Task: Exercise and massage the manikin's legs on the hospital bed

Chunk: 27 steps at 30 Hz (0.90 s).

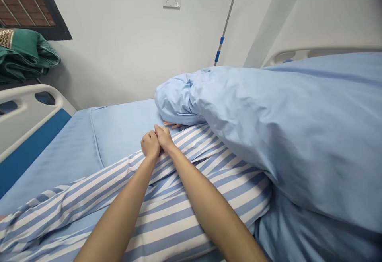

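My left hand [150,144] is closed, its knuckles facing away from me, at the far side of a lying person's leg in blue-and-white striped trousers [104,186]. Right beside it, my right hand [164,138] is closed too, and the two hands touch. Both stand at the upper part of the far leg. The undersides of my fingers are hidden, so I cannot see whether cloth is between them. Just beyond, the lying person's fingers [173,125] show from under a light blue quilt [238,99].
A light blue sheet [125,123] covers the bed. At the left stands a white-and-blue bed end board [32,111], with green folded fabric [26,55] behind it. A metal pole [229,11] with blue joints rises by the wall, near a socket [171,0].
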Available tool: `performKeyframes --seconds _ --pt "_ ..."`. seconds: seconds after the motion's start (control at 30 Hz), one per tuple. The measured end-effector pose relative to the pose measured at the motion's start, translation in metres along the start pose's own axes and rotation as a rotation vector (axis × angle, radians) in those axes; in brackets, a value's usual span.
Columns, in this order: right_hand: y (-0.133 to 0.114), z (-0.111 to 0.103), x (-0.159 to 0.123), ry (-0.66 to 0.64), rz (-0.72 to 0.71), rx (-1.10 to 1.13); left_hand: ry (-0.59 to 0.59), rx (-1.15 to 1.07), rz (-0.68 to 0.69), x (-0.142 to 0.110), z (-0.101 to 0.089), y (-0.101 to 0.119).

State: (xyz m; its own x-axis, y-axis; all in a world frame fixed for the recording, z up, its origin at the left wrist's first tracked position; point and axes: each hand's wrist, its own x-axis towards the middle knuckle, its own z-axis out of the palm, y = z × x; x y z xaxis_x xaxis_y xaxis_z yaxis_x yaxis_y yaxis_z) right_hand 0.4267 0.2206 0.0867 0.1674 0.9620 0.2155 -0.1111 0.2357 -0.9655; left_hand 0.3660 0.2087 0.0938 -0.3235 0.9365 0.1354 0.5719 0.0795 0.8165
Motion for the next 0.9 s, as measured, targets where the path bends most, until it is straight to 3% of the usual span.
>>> performKeyframes --seconds 0.1,0.2,0.3,0.37,0.57,0.77,0.9 --pt "-0.001 0.001 0.000 0.016 -0.029 -0.111 0.021 0.065 0.033 -0.004 0.001 -0.003" --pt "-0.010 -0.003 0.001 0.006 -0.059 -0.417 0.008 0.105 0.044 -0.006 0.000 -0.005" --pt "-0.019 -0.014 -0.001 -0.037 -0.180 -0.744 -0.017 0.130 0.031 -0.007 0.001 -0.005" --pt "-0.022 -0.021 -0.004 -0.051 -0.224 -0.826 -0.021 0.154 0.037 -0.008 0.003 -0.005" --pt "-0.012 -0.029 -0.006 0.014 -0.222 -0.668 -0.044 0.189 0.032 -0.005 0.008 0.001" --pt "-0.008 -0.038 0.012 0.124 -0.092 -0.227 -0.014 -0.158 0.088 -0.001 0.032 0.029" --pt "-0.015 -0.047 0.013 0.166 -0.089 -0.304 0.005 -0.200 0.103 -0.007 0.047 0.031"
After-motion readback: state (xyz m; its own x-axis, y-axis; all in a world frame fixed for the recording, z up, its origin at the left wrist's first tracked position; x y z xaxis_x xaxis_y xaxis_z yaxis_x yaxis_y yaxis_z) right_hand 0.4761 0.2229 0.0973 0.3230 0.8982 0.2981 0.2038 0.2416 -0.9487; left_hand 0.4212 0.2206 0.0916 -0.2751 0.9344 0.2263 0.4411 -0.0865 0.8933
